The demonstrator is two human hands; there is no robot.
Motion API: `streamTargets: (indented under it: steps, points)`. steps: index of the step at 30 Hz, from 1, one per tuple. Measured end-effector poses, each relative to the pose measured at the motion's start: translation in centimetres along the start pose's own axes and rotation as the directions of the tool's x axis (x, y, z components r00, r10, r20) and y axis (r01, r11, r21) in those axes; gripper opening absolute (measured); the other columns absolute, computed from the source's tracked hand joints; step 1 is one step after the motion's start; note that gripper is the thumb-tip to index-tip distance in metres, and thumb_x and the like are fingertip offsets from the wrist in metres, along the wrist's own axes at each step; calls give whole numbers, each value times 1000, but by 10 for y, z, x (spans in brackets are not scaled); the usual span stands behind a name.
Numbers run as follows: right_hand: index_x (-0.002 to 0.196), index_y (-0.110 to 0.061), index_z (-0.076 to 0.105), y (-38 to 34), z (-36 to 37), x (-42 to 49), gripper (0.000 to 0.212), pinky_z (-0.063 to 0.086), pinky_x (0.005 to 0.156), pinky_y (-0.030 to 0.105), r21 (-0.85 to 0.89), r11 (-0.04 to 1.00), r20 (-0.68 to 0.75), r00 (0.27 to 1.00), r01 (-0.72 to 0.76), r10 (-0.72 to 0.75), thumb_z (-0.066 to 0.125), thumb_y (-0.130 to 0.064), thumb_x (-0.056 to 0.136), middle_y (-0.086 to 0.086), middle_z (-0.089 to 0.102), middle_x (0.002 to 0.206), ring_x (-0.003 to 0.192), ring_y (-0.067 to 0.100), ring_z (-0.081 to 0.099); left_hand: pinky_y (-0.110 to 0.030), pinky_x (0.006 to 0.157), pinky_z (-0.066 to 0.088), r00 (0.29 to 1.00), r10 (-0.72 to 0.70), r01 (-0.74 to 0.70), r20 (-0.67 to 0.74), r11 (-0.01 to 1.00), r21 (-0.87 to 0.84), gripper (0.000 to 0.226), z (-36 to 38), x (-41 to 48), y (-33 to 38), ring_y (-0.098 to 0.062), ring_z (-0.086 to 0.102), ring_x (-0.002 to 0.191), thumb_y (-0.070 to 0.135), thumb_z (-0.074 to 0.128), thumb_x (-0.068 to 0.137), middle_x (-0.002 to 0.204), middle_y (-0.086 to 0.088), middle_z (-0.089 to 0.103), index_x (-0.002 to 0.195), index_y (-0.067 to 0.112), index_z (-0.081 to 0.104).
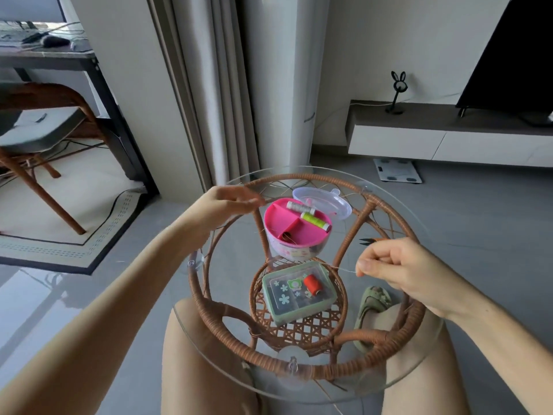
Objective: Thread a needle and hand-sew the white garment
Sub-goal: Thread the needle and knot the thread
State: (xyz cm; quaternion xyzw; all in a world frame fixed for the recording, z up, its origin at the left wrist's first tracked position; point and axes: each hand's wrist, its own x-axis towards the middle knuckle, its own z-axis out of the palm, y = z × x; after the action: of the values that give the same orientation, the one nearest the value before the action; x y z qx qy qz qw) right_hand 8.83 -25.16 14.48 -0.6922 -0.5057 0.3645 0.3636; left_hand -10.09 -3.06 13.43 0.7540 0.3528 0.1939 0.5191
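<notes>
Pinches a thin pale thread [344, 269] between thumb and forefinger of the right hand [398, 271], other fingers curled, above the right side of a round glass tabletop [299, 392] on a brown rattan frame [329, 373]. Holds the left hand [233, 200] over the far-left rim, fingertips pressed together; cannot tell what sits between them. Leaves bare glass along the near and right edges, beyond the rattan ring. Small black snips [366, 241] just behind the right hand. At the far middle, a round pink sewing box [281, 217], clear lid [323, 202] tipped open, with a grey spool [300, 207], a green spool [315, 221] and a dark red spool [286, 235] in its divided tray. Nearer, a shut green rectangular box [299, 307] with a red-orange spool [312, 284] on its see-through top.
</notes>
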Motion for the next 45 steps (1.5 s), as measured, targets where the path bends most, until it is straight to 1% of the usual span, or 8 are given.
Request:
streamTargets:
  steps: [11, 15, 20, 27, 30, 33, 38, 45]
  points:
    - [76, -3, 64, -41, -16, 0, 17, 35, 42, 7, -4, 995, 42, 994, 103, -103, 54, -2, 90, -13, 52, 40, 39, -3, 48, -28, 75, 50, 918, 261, -233, 300, 964, -126, 29, 80, -42, 20, -18, 64, 91, 35, 59, 87, 100, -9, 68, 106, 16, 70]
    - [74, -6, 64, -46, -19, 4, 19, 35, 42, 4, -61, 992, 62, 992, 113, -109, 56, -2, 90, -15, 51, 39, 39, -5, 49, -49, 87, 53, 900, 327, -283, 288, 941, -186, 26, 95, -45, 31, -37, 63, 94, 36, 63, 81, 98, -21, 67, 95, 15, 70]
    - [75, -4, 65, -47, -26, 4, 16, 36, 44, 3, -77, 993, 52, 995, 95, -91, 59, -2, 89, -13, 56, 43, 39, -6, 51, -29, 84, 50, 933, 281, -200, 225, 925, -323, 11, 96, -44, 28, -11, 65, 81, 32, 65, 74, 76, 7, 71, 70, 27, 74]
    - [76, -4, 68, -43, -34, -5, 14, 39, 43, 4, -141, 990, 24, 1000, 16, -13, 62, -5, 88, -6, 58, 43, 38, 1, 53, -23, 73, 42, 975, 91, -13, 203, 933, -359, 23, 85, -46, 19, -1, 63, 69, 33, 67, 72, 69, 7, 70, 70, 11, 69]
    - [88, -30, 72, -32, -30, -10, 8, 55, 69, 20, -434, 901, 85, 995, -4, 46, 65, -33, 86, -1, 72, 72, 69, 12, 68, -16, 64, 38, 971, 64, 15, 232, 946, -325, 22, 84, -54, 23, 6, 56, 56, 34, 62, 69, 56, 14, 63, 69, 11, 65]
    - [108, -56, 54, -24, -15, -17, 30, 39, 86, 10, -590, 805, 133, 991, 60, 24, 55, -59, 78, -41, 55, 102, 101, -18, 51, -10, 66, 41, 958, 77, 5, 274, 958, -286, 24, 87, -63, 26, 7, 57, 59, 34, 61, 71, 57, 14, 63, 70, 11, 66]
    - [104, -38, 67, -18, 22, -22, 29, 41, 83, 1, -181, 977, -40, 991, 115, -124, 52, -47, 81, -25, 69, 99, 100, -13, 57, -42, 96, 47, 953, 95, -38, 288, 979, -198, 24, 88, -73, 23, -30, 63, 96, 45, 63, 70, 90, -13, 71, 70, 23, 73]
    - [73, -21, 71, -9, 30, -17, 8, 53, 77, 27, 41, 999, -43, 999, 26, -24, 69, -20, 81, -4, 74, 75, 76, 9, 69, -46, 88, 49, 954, 97, -64, 284, 990, -123, 39, 92, -74, 18, -29, 65, 87, 44, 62, 73, 88, -12, 73, 86, 9, 74]
